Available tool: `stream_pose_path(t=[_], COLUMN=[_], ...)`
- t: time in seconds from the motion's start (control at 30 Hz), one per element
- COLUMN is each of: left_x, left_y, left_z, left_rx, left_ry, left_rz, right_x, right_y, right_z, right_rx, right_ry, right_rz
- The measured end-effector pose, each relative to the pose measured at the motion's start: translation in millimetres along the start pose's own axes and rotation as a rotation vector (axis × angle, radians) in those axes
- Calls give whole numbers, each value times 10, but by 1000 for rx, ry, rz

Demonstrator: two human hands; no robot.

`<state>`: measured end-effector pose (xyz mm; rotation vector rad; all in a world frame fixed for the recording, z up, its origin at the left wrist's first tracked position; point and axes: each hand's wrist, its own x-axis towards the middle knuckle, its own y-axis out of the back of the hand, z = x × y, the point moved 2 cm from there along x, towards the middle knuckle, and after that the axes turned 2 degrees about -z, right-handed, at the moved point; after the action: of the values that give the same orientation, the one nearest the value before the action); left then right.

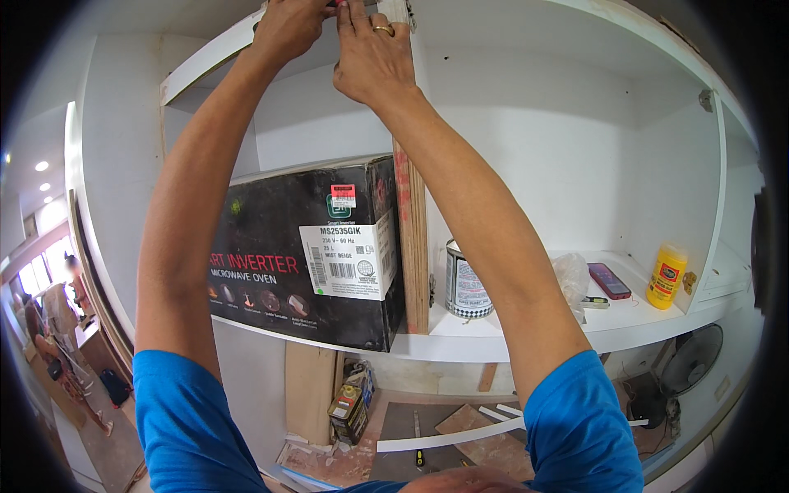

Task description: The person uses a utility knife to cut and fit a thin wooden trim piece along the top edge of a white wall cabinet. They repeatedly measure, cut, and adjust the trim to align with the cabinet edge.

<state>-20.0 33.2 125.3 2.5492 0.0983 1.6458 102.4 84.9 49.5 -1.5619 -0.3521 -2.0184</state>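
Both my arms reach up to the top front rail [215,53] of a white cabinet. My left hand [288,31] is closed at that rail, its fingertips cut off by the upper picture edge. Beside it, my right hand [374,62], with a ring on one finger, has its fingers bent and close together near the top of the upright divider [416,238]. A small red bit [334,3] shows between the hands; what they grip is out of sight. Below them, a black microwave oven box [271,238] stands in the left compartment.
On the right shelf stand a metal can [467,283], a clear plastic bag [570,275], a phone [608,280] and a yellow bottle [666,277]. Below are white strips [452,440], a screwdriver [420,458], a rectangular tin [348,413] and a fan [692,359]. Another person [76,279] is far left.
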Motion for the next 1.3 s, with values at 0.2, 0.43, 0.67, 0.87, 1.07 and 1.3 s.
stream_pose_path(t=[0.2,0.43,0.67,0.87,1.07,1.3], left_x=[1,4,10,30,33,30], left_y=[-33,-200,-117,-165,-177,-180], left_z=[-232,-362,-161,-226,-229,-205], left_rx=[83,-183,-131,-165,-156,-132], left_ry=[-47,-105,-108,-126,-135,-126], left_rz=[-32,140,128,123,123,130], right_x=[37,23,4,4,1,-6], right_y=[99,38,43,11,9,14], right_z=[-22,-27,-20,-10,-2,-5], right_rx=[73,50,32,37,44,28], right_ry=[-10,29,2,1,3,-6], right_rz=[-217,-34,-47,-22,-9,-12])
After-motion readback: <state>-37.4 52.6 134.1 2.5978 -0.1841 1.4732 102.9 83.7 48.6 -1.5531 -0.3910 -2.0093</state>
